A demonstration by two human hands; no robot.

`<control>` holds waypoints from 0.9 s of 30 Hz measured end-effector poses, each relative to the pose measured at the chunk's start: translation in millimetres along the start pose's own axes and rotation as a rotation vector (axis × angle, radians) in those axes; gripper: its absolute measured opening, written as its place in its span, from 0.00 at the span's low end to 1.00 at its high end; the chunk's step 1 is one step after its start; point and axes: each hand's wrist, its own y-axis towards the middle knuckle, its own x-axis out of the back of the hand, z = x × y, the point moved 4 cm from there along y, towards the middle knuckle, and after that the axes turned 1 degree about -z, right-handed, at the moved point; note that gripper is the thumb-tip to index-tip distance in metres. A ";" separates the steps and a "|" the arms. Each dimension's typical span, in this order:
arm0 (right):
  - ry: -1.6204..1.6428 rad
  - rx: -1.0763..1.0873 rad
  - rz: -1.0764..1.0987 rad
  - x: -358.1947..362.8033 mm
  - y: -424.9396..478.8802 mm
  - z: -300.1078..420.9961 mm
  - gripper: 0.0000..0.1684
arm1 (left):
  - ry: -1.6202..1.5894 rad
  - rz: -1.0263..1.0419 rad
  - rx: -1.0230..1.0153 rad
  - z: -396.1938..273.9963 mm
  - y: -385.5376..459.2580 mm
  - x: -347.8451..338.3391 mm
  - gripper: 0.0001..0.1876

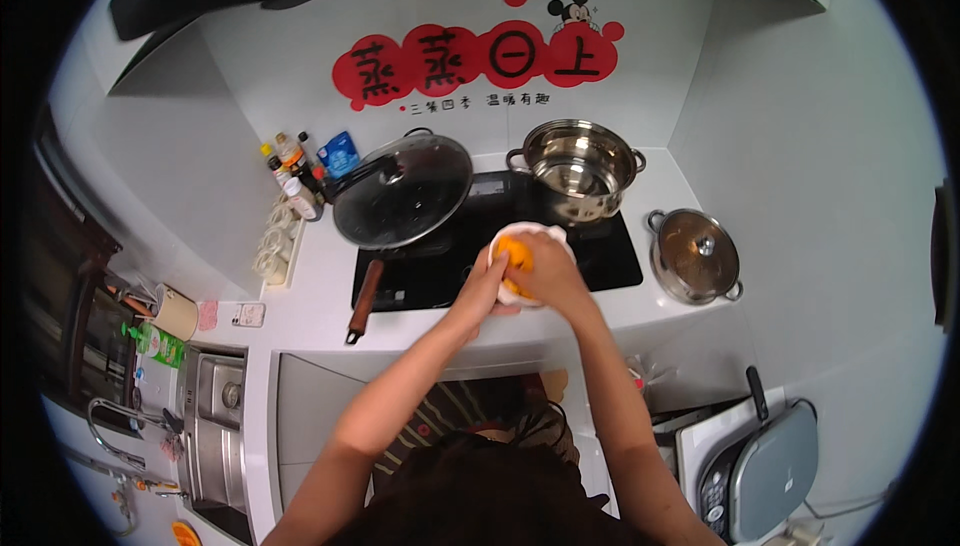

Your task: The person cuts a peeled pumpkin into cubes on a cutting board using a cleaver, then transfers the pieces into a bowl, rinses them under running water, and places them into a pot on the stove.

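Note:
A white bowl (564,233) holding orange food pieces (517,255) is held over the front edge of the black cooktop (600,268). My left hand (484,283) grips the bowl's left side, its thumb at the rim. Fingers of my right hand (549,268) reach inside, against the orange pieces; whether they grasp any is hidden. Behind and left sits a wok with a glass lid (420,201) and a wooden handle (365,302). An open stainless steel pot (581,171) stands behind and to the right.
A lidded steel pot (696,255) is on the counter at right. Condiment bottles (300,197) and a blue pouch (340,154) stand left of the wok. A steel sink (217,441) lies at far left, a grey electric appliance (776,471) at lower right, and a range hood overhead.

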 end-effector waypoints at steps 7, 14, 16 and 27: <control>0.210 -0.044 -0.270 88.6 143.0 -152.8 0.28 | 0.263 0.003 -0.047 -98.9 206.5 -67.6 0.26; 0.927 -0.572 -0.216 49.0 180.6 -279.6 0.21 | 0.645 -0.046 0.072 -91.5 325.4 -79.0 0.31; 1.132 -0.759 -0.144 43.1 179.3 -301.0 0.20 | 0.773 -0.112 0.110 -87.5 337.1 -85.1 0.33; 1.112 -0.961 -0.053 41.2 174.6 -324.6 0.20 | 1.515 -0.146 -0.048 -85.9 363.4 -98.0 0.32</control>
